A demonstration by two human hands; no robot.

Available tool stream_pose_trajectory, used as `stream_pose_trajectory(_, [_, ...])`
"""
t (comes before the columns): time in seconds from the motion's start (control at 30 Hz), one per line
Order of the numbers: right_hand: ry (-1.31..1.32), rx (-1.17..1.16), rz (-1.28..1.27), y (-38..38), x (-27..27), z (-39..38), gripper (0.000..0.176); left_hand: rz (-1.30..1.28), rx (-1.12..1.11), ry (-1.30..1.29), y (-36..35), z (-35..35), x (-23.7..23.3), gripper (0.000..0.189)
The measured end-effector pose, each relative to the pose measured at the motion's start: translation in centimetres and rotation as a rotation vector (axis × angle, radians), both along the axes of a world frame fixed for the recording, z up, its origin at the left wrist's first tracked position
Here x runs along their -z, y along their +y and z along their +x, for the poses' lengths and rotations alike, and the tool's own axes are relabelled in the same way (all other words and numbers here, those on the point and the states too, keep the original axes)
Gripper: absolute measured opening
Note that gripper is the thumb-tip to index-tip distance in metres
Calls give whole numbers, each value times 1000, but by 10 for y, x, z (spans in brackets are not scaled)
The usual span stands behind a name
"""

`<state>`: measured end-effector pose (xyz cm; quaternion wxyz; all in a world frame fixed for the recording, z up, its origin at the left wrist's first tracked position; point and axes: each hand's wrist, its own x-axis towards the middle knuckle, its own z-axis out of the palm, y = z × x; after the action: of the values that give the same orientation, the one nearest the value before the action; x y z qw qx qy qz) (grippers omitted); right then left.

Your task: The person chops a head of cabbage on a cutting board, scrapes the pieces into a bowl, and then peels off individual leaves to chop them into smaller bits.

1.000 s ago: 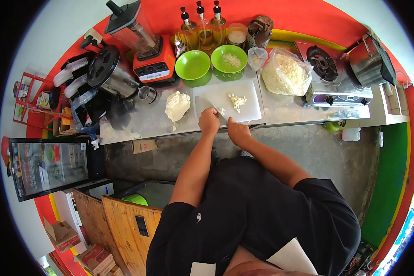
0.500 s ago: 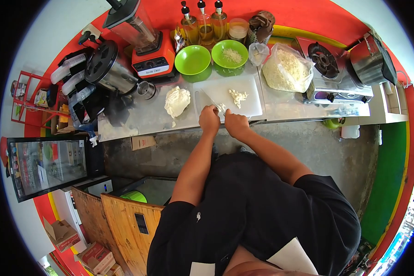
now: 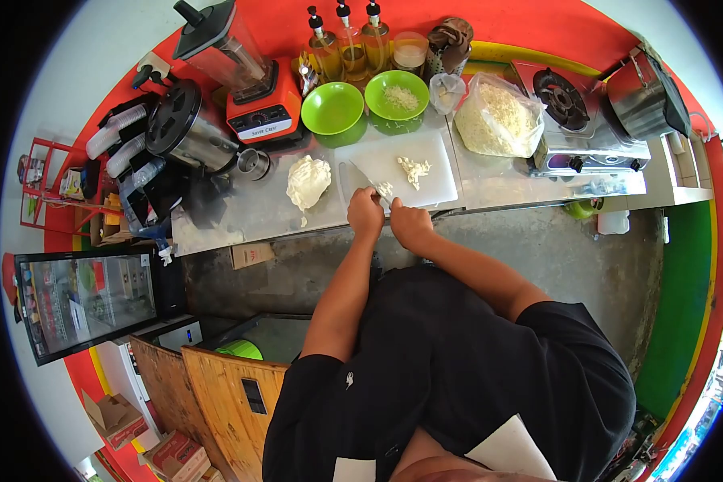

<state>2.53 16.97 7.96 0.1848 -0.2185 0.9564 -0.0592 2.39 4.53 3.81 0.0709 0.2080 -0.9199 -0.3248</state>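
Observation:
A white cutting board (image 3: pixel 439 153) lies on the steel counter, with a small pile of pale chopped pieces (image 3: pixel 414 171) on it. My right hand (image 3: pixel 412 226) is closed at the board's near edge around the handle end of a knife (image 3: pixel 363 172), whose blade slants up and left across the board. Close beside it, my left hand (image 3: pixel 365 211) has curled fingers at the blade; whatever they pinch is hidden. More pale bits (image 3: pixel 385 189) lie by the blade. Left of the board sits a whitish lump (image 3: pixel 308 181) in what looks like thin plastic.
Behind the board stand a green bowl (image 3: pixel 332 108) and another green bowl (image 3: pixel 375 103) with pale shreds. A bag of shreds (image 3: pixel 498 116) and a gas stove (image 3: pixel 586 153) are rightward. A blender (image 3: pixel 263 112), metal cup (image 3: pixel 253 164) and pump bottles (image 3: pixel 351 48) stand left and behind.
The view has shifted slightly. Both hands stay at the board's near edge, the right a touch higher, and the knife blade shows a little more clearly.

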Motion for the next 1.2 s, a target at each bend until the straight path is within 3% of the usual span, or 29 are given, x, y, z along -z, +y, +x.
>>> stream_pose_trajectory(1.2, [1, -34, -54, 6, 7, -7, 19, 23, -3, 95, 3, 5, 0, 8])
